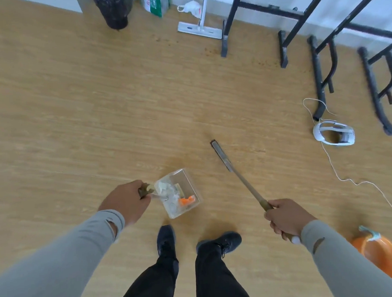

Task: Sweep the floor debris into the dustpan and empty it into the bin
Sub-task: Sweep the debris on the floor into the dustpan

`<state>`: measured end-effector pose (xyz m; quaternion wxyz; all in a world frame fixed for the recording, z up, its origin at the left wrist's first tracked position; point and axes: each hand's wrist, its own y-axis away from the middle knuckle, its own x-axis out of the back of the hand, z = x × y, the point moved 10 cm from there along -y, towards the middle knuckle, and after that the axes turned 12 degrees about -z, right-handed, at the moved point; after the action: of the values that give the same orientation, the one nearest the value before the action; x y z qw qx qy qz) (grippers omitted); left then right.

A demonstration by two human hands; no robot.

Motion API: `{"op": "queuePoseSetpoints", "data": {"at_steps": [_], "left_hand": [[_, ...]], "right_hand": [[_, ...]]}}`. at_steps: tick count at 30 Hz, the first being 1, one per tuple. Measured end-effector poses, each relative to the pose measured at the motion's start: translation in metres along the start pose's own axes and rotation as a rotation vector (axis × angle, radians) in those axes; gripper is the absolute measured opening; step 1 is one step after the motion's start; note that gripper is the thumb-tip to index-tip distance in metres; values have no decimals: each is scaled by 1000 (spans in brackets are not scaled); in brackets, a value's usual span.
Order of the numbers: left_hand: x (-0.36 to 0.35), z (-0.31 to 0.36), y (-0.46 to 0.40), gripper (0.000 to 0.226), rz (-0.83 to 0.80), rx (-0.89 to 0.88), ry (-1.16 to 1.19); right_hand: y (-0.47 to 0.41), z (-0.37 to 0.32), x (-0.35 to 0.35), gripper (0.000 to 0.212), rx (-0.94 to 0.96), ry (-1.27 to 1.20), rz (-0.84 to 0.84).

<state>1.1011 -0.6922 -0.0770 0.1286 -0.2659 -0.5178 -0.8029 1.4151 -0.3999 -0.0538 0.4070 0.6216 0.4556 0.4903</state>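
My left hand (127, 202) grips the handle of a clear dustpan (187, 178), held above the wooden floor in front of my feet. Inside the pan lie white crumpled scraps and an orange piece (186, 201). My right hand (286, 218) grips the wooden handle of a small broom (223, 157), whose dark head points away from me, off the floor to the right of the pan. A dark bin (114, 11) lined with a bag stands far off at the top left, by the wall.
A white flat mop (200, 28) leans at the wall beside a white plastic bag (191, 8) and a green-printed sack (156, 1). Black table legs (319, 72) fill the upper right. A white headset (333, 133) with a trailing cord and an orange pumpkin (378, 252) lie at right.
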Motion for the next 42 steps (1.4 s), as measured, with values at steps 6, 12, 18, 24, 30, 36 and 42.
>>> {"op": "queuePoseSetpoints", "data": {"at_steps": [6, 12, 18, 24, 30, 36, 42], "left_hand": [[4, -49, 7, 16, 39, 96, 95], [7, -59, 3, 11, 71, 116, 76], [11, -79, 19, 21, 70, 132, 109], [30, -128, 36, 15, 132, 214, 273], [32, -145, 17, 16, 198, 299, 398], [53, -137, -1, 14, 224, 302, 393], [60, -140, 0, 15, 212, 310, 402]], "right_hand": [[-52, -38, -92, 25, -74, 436, -124], [2, -42, -131, 31, -70, 80, -350], [46, -66, -62, 37, -20, -203, -320], [7, -172, -73, 42, 139, 333, -121], [-87, -227, -123, 39, 58, 685, -7], [-59, -179, -166, 53, -28, 884, -184], [22, -157, -67, 50, 4, 371, -320]]}}
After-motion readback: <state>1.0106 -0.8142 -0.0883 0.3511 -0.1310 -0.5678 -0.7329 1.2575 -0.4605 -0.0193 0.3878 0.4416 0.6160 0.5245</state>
